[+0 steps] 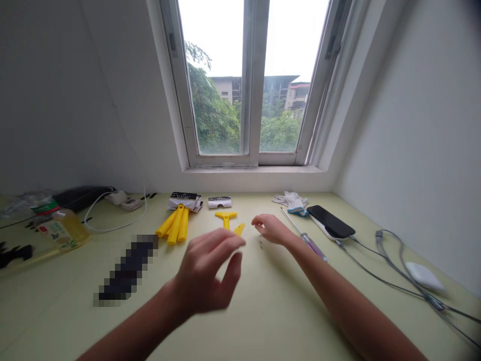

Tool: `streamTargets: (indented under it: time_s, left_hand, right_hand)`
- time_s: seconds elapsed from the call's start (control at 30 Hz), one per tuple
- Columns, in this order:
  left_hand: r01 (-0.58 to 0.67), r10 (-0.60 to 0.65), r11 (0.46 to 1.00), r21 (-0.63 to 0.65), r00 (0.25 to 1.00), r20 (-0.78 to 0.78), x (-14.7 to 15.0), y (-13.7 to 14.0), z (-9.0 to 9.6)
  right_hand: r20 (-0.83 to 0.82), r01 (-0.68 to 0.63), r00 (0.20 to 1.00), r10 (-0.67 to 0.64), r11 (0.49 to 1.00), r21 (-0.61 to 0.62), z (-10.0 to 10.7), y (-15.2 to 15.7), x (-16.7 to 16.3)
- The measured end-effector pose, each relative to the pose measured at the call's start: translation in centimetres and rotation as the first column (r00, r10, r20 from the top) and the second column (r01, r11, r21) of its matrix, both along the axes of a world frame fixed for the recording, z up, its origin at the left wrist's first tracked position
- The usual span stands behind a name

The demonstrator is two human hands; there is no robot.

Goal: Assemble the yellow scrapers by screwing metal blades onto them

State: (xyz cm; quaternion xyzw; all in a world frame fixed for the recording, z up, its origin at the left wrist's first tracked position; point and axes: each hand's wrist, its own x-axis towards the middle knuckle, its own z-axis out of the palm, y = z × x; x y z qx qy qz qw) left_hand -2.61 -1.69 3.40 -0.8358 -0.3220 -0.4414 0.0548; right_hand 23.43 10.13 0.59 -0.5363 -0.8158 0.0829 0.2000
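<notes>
Loosely curled, the left hand [210, 271] hangs above the pale yellow-green bench [259, 326], its forearm slanting in from the lower left and the back of the hand showing. Its grip is parted: the thumb stands away from the bent forefinger, leaving a C-shaped gap that faces right. The right hand [271, 228] reaches farther out, on a forearm running diagonally from the lower right corner, with the fingers turned to the left and bent toward the thumb; whether that grip is pinching anything, I cannot tell. Just beyond the left fingertips lie a T-shaped yellow plastic piece [226, 215], crossbar toward the window, and a small pointed yellow plastic piece [239, 228], each partly hidden by the left hand. Tiny shiny metal bits [261, 244] sit just below the right hand in the view. To the right of that hand rests a long screwdriver with a clear, purple-tinted handle [304, 235], its shaft pointing away. Farther left, several yellow plastic handles [175, 225] fan out from black-and-white printed cards [184, 199].
</notes>
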Motion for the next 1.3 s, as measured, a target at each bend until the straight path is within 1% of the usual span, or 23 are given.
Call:
streamTargets:
  time_s: [0.03, 0.07, 0.1, 0.17, 0.2, 0.23, 0.3, 0.33, 0.4, 0.5, 0.6, 0.77, 0.9, 0.97, 1.03, 1.13, 1.2, 1.23, 1.27, 1.3]
  left_hand:
    - [-0.049, 0.040, 0.994, -0.100, 0.995, -0.088, 1.0, 2.3, 0.4]
    - [-0.117, 0.086, 0.976, -0.184, 0.982, -0.170, 1.9, 4.3, 0.5]
    - [-0.207, 0.154, 0.950, -0.235, 0.962, -0.225, 2.6, 6.0, 0.4]
    - [-0.315, 0.222, 0.907, -0.279, 0.922, -0.317, 3.4, 8.4, -0.5]
    - [-0.353, 0.245, 0.886, -0.300, 0.907, -0.343, 3.5, 9.2, -1.1]
    - [-0.401, 0.278, 0.852, -0.337, 0.892, -0.357, 3.6, 9.9, -1.7]
    - [-0.470, 0.306, 0.755, -0.457, 0.869, -0.389, 3.5, 10.9, -2.8]
    - [-0.482, 0.303, 0.714, -0.507, 0.866, -0.398, 3.4, 11.3, -3.1]
    - [-0.488, 0.290, 0.669, -0.561, 0.866, -0.408, 3.2, 11.9, -3.6]
    - [-0.477, 0.274, 0.655, -0.586, 0.873, -0.404, 2.6, 12.7, -3.8]
    - [-0.466, 0.270, 0.646, -0.605, 0.880, -0.391, 1.7, 13.2, -4.1]
    - [-0.482, 0.311, 0.610, -0.629, 0.876, -0.369, 1.0, 13.7, -4.7]
    - [-0.448, 0.331, 0.615, -0.648, 0.893, -0.304, 0.9, 13.8, -5.0]
    - [-0.409, 0.336, 0.626, -0.664, 0.910, -0.244, 0.7, 13.9, -4.8]
    - [-0.345, 0.324, 0.642, -0.685, 0.931, -0.165, 0.6, 13.7, -4.4]
    - [-0.228, 0.282, 0.667, -0.709, 0.958, -0.043, 0.8, 12.9, -3.7]
    - [-0.138, 0.249, 0.676, -0.724, 0.967, 0.048, 1.1, 11.6, -3.5]
    - [-0.079, 0.230, 0.677, -0.732, 0.967, 0.108, 1.3, 10.8, -3.5]
    - [0.024, 0.199, 0.669, -0.743, 0.957, 0.211, 1.6, 9.9, -3.5]
    - [0.124, 0.169, 0.644, -0.755, 0.939, 0.299, 1.8, 9.0, -3.6]
  right_hand:
    - [0.013, 0.017, 1.000, -0.017, 1.000, 0.002, 0.2, 0.2, 0.4]
    - [0.028, 0.032, 0.999, -0.032, 0.999, -0.002, 0.4, 0.4, 1.0]
    - [0.044, 0.042, 0.998, -0.041, 0.999, -0.009, 0.5, 0.5, 1.7]
    - [0.074, 0.037, 0.997, -0.035, 0.999, -0.032, 0.7, 0.5, 2.9]
    - [0.087, 0.024, 0.996, -0.020, 0.999, -0.046, 0.7, 0.5, 3.4]
    - [0.097, 0.006, 0.995, 0.000, 0.998, -0.058, 0.6, 0.4, 3.7]
    - [0.113, -0.028, 0.993, 0.037, 0.996, -0.082, 0.4, 0.3, 4.0]
    - [0.120, -0.041, 0.991, 0.052, 0.995, -0.093, 0.3, 0.2, 3.9]
    - [0.132, -0.051, 0.989, 0.065, 0.993, -0.111, 0.1, 0.2, 3.8]
    - [0.148, -0.027, 0.988, 0.044, 0.993, -0.113, 0.0, 0.2, 4.0]
    - [0.161, 0.024, 0.987, -0.007, 0.995, -0.101, 0.0, 0.3, 4.6]
    - [0.182, 0.119, 0.978, -0.099, 0.988, -0.102, -0.5, 0.4, 5.2]
    - [0.204, 0.194, 0.965, -0.166, 0.973, -0.123, -1.0, 0.7, 4.8]
    - [0.215, 0.235, 0.955, -0.202, 0.962, -0.142, -1.0, 0.8, 4.8]
    - [0.225, 0.273, 0.946, -0.233, 0.947, -0.168, -0.9, 0.8, 5.1]
    - [0.235, 0.307, 0.939, -0.252, 0.921, -0.239, -0.4, 0.6, 5.8]
    - [0.242, 0.316, 0.938, -0.249, 0.900, -0.299, -0.1, 0.6, 6.2]
    - [0.245, 0.318, 0.938, -0.246, 0.890, -0.327, 0.1, 0.6, 6.3]
    - [0.248, 0.319, 0.938, -0.241, 0.879, -0.354, 0.2, 0.6, 6.3]
    - [0.249, 0.319, 0.939, -0.236, 0.868, -0.380, 0.4, 0.7, 6.3]
